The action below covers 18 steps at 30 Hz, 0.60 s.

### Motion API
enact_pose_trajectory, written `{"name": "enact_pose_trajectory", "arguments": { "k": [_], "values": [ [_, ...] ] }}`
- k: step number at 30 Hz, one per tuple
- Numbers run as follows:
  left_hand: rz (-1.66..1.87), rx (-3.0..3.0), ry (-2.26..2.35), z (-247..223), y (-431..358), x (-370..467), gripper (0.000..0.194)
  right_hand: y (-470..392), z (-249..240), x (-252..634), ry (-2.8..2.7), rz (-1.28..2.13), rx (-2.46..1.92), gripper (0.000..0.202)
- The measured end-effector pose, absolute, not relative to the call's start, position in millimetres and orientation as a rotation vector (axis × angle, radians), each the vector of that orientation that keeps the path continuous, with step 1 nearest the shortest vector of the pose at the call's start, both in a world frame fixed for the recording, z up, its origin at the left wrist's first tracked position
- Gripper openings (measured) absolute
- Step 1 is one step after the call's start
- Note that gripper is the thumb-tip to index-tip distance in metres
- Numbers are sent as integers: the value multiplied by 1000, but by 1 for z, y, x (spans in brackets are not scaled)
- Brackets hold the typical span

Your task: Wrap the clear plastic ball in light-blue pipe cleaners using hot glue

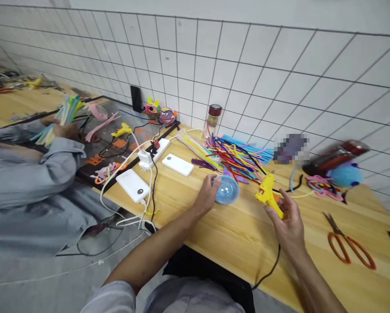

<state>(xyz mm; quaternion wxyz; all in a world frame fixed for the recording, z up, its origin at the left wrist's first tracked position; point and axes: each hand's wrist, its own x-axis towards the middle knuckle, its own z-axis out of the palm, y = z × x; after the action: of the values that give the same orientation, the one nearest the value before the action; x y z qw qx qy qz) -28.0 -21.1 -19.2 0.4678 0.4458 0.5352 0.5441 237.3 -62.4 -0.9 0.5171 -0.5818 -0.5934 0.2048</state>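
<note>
A light blue, shallow, round dish (227,191) with a pale rim and bright glints inside sits near the middle of the counter (234,237). The left hand (208,194) grips its left edge, fingers curled and thumb close to the rim; whether the dish touches the wood or is held just above it cannot be told. To its right, the right hand (286,213) is partly closed around the handle of a bright yellow glue gun (266,190), which is tilted, its body away from the person and its grip slanting down into the palm. A dark cord (269,271) runs below that hand to the counter's near edge.

Just beyond the dish, a tangled heap of coloured fuzzy stems (239,156) crowds the space toward the gridded wall (247,74). A clear bottle with a dark red lid (215,112) stands behind it. Orange-handled scissors (344,238) lie to the right, near a fluffy blue ball (346,175) and a blurred dark red flask (336,156). Leftward are two white slabs (177,165) and a white power strip (159,151) with trailing cables. Farther left, a co-worker in grey sleeves holds a bundle of pastel strips (67,113).
</note>
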Motion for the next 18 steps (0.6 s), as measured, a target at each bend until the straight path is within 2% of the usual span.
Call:
{"name": "enact_pose_trajectory", "arguments": {
  "k": [9,18],
  "values": [
    [1278,1094,1305,-11,-27,-29,48,-66,-15,246,-1304,620,-1474,82],
    [1291,1101,1312,-7,-28,-31,46,-72,-9,244,-1208,780,-1442,82]
  ]
}}
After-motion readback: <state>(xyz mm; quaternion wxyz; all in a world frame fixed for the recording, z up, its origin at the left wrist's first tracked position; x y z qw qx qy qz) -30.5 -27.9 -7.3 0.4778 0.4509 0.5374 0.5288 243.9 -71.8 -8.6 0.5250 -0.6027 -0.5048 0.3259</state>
